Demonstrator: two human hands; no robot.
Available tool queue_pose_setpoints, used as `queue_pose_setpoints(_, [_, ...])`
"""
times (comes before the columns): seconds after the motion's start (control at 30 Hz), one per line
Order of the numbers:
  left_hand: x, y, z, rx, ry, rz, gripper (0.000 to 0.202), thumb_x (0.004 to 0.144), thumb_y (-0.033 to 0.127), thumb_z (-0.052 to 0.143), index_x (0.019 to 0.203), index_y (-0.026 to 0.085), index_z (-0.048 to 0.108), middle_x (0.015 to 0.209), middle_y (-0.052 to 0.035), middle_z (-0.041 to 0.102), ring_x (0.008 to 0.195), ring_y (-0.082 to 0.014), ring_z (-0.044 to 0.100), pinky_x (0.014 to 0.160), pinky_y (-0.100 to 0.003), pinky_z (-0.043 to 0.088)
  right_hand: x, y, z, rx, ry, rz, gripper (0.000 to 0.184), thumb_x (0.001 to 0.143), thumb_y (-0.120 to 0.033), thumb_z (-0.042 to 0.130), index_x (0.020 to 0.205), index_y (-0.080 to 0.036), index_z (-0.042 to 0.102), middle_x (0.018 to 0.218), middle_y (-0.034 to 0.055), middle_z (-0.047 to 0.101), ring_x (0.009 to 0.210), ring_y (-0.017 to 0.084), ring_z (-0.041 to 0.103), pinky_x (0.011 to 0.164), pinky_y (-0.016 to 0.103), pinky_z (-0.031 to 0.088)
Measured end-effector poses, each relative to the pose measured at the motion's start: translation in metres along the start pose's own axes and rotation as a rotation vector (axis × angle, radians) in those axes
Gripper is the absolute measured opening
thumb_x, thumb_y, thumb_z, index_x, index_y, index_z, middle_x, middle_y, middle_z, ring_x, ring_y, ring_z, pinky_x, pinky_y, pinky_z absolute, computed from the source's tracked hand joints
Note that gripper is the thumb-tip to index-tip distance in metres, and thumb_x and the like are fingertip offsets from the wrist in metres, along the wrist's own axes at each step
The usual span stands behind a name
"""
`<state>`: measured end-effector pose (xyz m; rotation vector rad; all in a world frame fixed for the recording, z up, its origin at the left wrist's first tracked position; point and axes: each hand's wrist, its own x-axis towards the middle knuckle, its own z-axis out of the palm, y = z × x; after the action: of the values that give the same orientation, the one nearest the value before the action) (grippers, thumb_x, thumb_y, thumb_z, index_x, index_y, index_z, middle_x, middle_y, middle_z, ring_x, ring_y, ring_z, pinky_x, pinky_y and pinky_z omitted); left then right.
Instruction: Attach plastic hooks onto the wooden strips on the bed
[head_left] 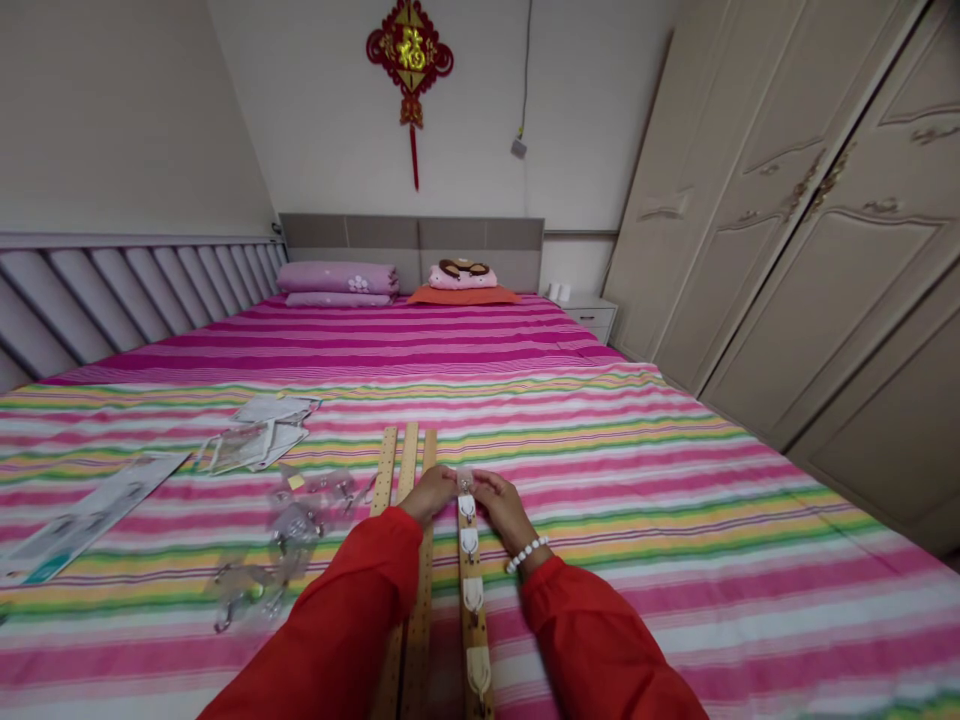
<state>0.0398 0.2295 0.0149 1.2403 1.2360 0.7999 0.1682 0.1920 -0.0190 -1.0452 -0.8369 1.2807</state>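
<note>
My left hand and my right hand meet at the far end of a narrow wooden strip lying lengthwise on the bed. Between their closed fingertips is a small clear plastic hook; its finer details are too small to make out. Nearer to me, a row of several white hooks sits along the same strip. Left of it lie other wooden strips with small holes, partly covered by my left hand and sleeve. White beads circle my right wrist.
Several loose clear hooks lie on the striped sheet to the left. Beyond them are flat plastic packets and a long package. Folded bedding rests by the headboard; a wardrobe stands at right.
</note>
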Motion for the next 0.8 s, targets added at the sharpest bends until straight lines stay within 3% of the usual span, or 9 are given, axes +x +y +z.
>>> queue_pose_setpoints(0.13, [-0.003, 0.001, 0.004, -0.042, 0.016, 0.03, 0.023, 0.049, 0.02, 0.079, 0.061, 0.012, 0.062, 0.052, 0.0011, 0.06, 0.059, -0.0143, 0.058, 0.061, -0.024, 0.043, 0.002, 0.002, -0.002, 0.065, 0.035, 0.017, 0.026, 0.054, -0.022, 0.071, 0.079, -0.016, 0.066, 0.047, -0.0064, 0.057, 0.043, 0.01, 0.048, 0.048, 0.024, 0.036])
queue_pose_setpoints(0.3, [-0.012, 0.003, 0.006, -0.301, -0.135, -0.041, 0.034, 0.043, 0.023, 0.084, 0.069, 0.011, 0.065, 0.062, -0.0034, 0.068, 0.065, -0.017, 0.064, 0.071, -0.029, 0.049, 0.003, 0.003, -0.005, 0.135, 0.024, 0.002, 0.032, 0.051, -0.019, 0.074, 0.081, -0.016, 0.065, 0.049, -0.0068, 0.058, 0.045, 0.01, 0.049, 0.051, 0.024, 0.038])
queue_pose_setpoints(0.4, [-0.016, 0.005, 0.003, -0.346, -0.174, -0.07, 0.038, 0.04, 0.02, 0.086, 0.071, 0.01, 0.067, 0.067, -0.0062, 0.07, 0.069, -0.0182, 0.066, 0.076, -0.031, 0.05, 0.003, 0.003, -0.006, 0.147, 0.014, 0.006, 0.032, 0.051, -0.018, 0.075, 0.082, -0.016, 0.066, 0.049, -0.0068, 0.058, 0.046, 0.01, 0.049, 0.051, 0.024, 0.037])
queue_pose_setpoints(0.8, [-0.008, -0.002, 0.009, -0.34, -0.136, -0.089, 0.032, 0.041, 0.015, 0.084, 0.069, 0.008, 0.068, 0.064, -0.009, 0.071, 0.073, -0.0226, 0.069, 0.076, -0.034, 0.053, 0.004, 0.002, -0.008, 0.173, -0.026, 0.028, 0.031, 0.05, -0.016, 0.074, 0.08, -0.017, 0.065, 0.05, -0.0064, 0.059, 0.043, 0.009, 0.048, 0.047, 0.023, 0.036])
